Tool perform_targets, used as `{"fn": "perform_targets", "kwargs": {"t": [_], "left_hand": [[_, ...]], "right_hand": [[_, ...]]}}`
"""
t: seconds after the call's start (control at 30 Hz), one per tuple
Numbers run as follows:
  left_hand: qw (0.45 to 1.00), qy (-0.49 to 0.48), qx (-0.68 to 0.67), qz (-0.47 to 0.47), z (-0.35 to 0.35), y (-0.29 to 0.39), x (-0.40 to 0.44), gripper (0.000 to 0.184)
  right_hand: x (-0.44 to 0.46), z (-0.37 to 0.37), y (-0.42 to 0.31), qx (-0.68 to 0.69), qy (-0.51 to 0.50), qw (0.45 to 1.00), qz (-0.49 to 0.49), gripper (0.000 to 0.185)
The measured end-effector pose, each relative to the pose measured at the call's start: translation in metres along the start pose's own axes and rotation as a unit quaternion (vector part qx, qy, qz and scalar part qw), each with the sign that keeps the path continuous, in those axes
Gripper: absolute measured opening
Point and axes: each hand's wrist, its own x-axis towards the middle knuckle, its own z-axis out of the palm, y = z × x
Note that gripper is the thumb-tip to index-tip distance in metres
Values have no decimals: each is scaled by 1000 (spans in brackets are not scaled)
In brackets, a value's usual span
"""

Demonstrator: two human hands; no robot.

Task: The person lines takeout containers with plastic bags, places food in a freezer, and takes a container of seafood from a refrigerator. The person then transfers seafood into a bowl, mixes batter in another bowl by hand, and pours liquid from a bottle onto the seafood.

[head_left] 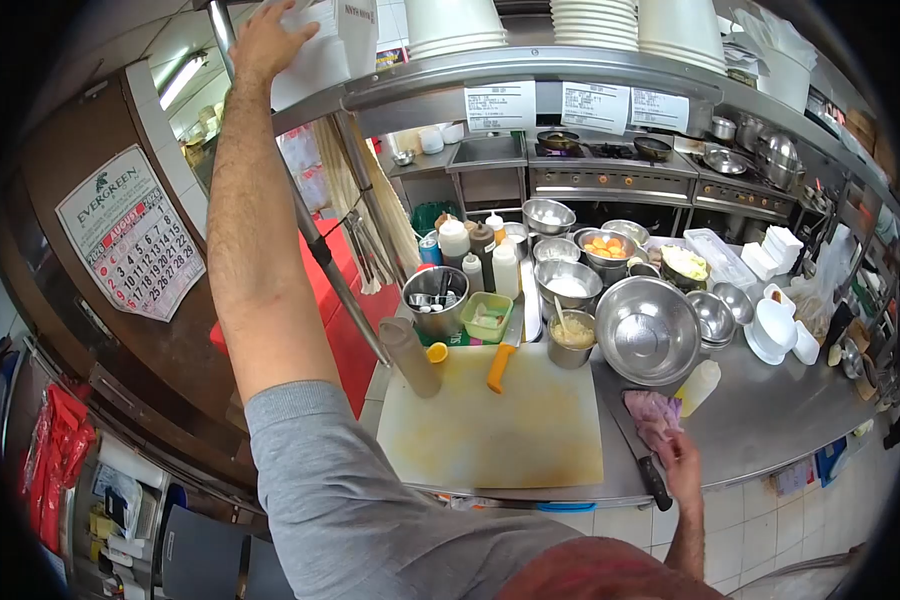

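Observation:
Raised to the shelf at upper left, my left hand [268,42] lies against a stack of white boxes [332,45], its fingers stretched out. Low on the right, my right hand [682,468] is closed on the edge of a crumpled pinkish-purple cloth [654,416] on the steel counter; its fingertips are partly hidden. Just left of it lies a knife with a black handle [655,482]. A squeeze bottle [699,387] leans beyond the cloth. In front of me is a stained white cutting board [490,430], with an orange-handled knife [501,368] at its far edge.
Metal bowls [650,328], a tin with a spoon [571,340], a green tub [486,316] and squeeze bottles [454,238] crowd the counter's back. A tall, cloudy container [410,357] stands at the board's left. The overhead shelf [530,68] carries stacked white tubs and hanging slips.

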Motion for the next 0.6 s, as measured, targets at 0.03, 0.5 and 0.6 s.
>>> {"fn": "perform_targets", "kwargs": {"t": [0.03,0.5,0.6], "left_hand": [[999,-25,10,-22,-11,12,-2,63],[975,164,-54,139,17,-86,90,52],[963,183,-146,133,30,-86,92,47]], "right_hand": [[1,8,-7,7,-11,999,-47,22],[51,43,-300,-140,115,897,-403,26],[102,67,-406,-124,206,816,-525,24]]}}
